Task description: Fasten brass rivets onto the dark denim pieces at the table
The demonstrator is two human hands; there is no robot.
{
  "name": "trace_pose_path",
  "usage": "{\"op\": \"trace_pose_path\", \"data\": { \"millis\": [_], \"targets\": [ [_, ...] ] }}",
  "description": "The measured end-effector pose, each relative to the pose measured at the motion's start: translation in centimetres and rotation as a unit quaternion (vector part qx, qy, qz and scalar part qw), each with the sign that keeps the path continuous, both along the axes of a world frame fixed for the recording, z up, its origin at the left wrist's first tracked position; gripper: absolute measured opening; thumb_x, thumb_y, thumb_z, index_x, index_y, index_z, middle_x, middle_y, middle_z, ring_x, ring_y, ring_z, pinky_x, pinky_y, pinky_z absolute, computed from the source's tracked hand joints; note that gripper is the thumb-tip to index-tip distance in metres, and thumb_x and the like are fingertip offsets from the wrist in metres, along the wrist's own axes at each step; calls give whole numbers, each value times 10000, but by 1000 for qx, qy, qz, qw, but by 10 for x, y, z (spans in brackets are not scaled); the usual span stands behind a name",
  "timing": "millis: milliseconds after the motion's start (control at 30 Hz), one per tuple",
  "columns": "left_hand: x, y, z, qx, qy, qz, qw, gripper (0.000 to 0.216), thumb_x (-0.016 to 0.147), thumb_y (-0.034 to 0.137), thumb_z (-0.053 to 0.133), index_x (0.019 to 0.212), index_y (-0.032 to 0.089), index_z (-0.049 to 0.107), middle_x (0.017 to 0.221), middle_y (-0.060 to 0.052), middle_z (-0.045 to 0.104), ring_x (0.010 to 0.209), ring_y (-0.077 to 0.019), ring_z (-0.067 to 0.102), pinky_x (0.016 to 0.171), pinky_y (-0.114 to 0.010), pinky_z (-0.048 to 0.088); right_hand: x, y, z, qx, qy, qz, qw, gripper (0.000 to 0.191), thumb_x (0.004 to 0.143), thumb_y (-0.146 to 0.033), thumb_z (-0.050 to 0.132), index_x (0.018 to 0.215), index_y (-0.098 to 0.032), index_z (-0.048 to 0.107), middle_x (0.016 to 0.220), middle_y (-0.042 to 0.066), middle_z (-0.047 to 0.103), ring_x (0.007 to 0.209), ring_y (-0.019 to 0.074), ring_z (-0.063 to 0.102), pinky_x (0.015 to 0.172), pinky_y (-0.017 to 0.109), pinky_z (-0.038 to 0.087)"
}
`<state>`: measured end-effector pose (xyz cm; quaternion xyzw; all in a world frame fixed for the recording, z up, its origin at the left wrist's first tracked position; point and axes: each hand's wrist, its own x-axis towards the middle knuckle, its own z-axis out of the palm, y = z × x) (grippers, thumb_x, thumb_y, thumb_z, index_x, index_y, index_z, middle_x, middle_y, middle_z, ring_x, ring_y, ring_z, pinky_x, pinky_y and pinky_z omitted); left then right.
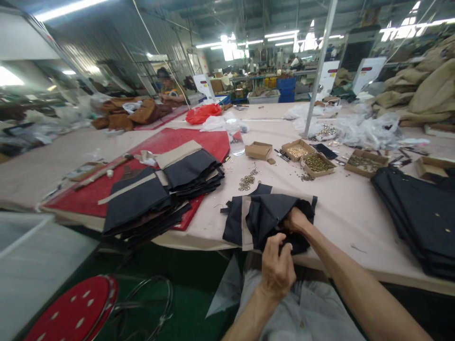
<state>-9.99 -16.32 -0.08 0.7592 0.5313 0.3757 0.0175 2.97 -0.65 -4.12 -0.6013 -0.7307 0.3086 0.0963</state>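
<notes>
A black fabric bag (263, 215) with a beige band lies crumpled at the table's near edge, its mouth toward me. My left hand (279, 265) is closed at the near rim of the mouth, fingers curled and pinching the cloth. My right hand (295, 220) reaches inside the opening; its fingers are hidden by the fabric. Just beyond the bag, small metal rings (247, 182) lie loose on the table.
Stacked black-and-beige pieces (138, 199) rest on a red board (199, 137) at left. More black pieces (415, 218) are piled at right. Open boxes of small metal parts (318, 163) stand behind the bag, near a metal pole (320, 71). A red stool (74, 310) is below left.
</notes>
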Motion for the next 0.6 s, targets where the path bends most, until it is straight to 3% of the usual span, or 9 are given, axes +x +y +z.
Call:
{"op": "trace_pose_path", "data": {
  "millis": [100, 167, 300, 467, 533, 600],
  "targets": [
    [-2, 6, 22, 13, 10, 170, 985, 404, 858, 220, 597, 1252, 156, 538, 1351, -223, 471, 1283, -354, 464, 1055, -540, 416, 1, -9, 1, 25, -24, -49, 998, 358, 704, -233, 703, 1040, -110, 682, 925, 158, 747, 857, 265, 713, 662, 264, 494],
    [-10, 22, 33, -32, 43, 221, 974, 444, 823, 217, 627, 1252, 136, 544, 1337, -217, 476, 1259, -372, 468, 1016, -533, 429, 1, -11, 4, 16, -28, -80, 996, 413, 708, -234, 684, 1095, -94, 653, 952, 178, 741, 841, 266, 713, 640, 269, 488],
    [-32, 49, 44, -108, 76, 239, 962, 284, 761, 80, 572, 1015, 176, 655, 1077, -123, 588, 1010, -273, 597, 867, -376, 484, 3, -16, 18, -30, 10, -73, 997, 345, 727, -233, 670, 1040, -86, 657, 743, 126, 727, 687, 232, 694, 578, 262, 460],
    [-42, 52, 50, -139, 61, 249, 956, 236, 823, 142, 564, 1007, 207, 696, 971, -90, 630, 840, -220, 641, 742, -304, 462, 21, -45, 24, 27, 101, -39, 994, 161, 764, -291, 652, 851, -157, 673, 778, 67, 722, 727, 195, 658, 612, 249, 438],
    [-42, 50, 54, -128, 56, 235, 962, 216, 829, 149, 568, 989, 204, 703, 933, -84, 642, 840, -216, 642, 751, -295, 457, 35, -60, 17, 91, 117, -93, 985, 149, 782, -330, 635, 831, -190, 654, 775, 40, 700, 719, 191, 633, 637, 261, 435],
    [-41, 51, 57, -117, 52, 222, 967, 195, 831, 152, 570, 960, 197, 708, 908, -83, 650, 838, -212, 639, 766, -290, 456, 53, -69, 10, 180, 85, -191, 961, 218, 797, -395, 629, 908, -208, 637, 823, 49, 679, 769, 220, 615, 688, 296, 440]
  ]
}}
